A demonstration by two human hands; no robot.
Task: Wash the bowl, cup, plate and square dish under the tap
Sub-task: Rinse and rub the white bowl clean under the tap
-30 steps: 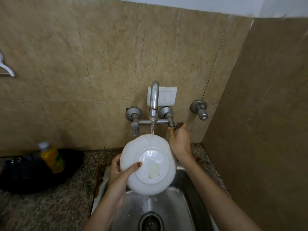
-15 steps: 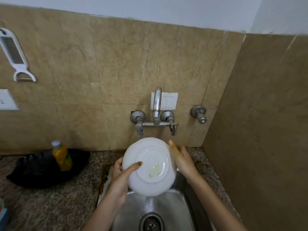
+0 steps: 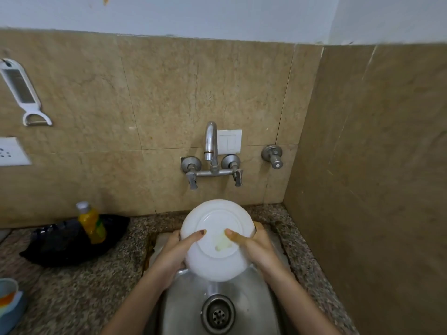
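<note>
Our left hand (image 3: 173,253) and right hand (image 3: 257,249) grip the bowl (image 3: 214,213) above the sink (image 3: 183,310). Speckled surface (image 3: 84,298) left of it, tan tiles (image 3: 169,93) behind.

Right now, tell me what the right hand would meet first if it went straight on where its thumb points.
The right hand grips the bowl; sliding left across its base, its thumb would probably meet the thumb of the left hand first.
</note>
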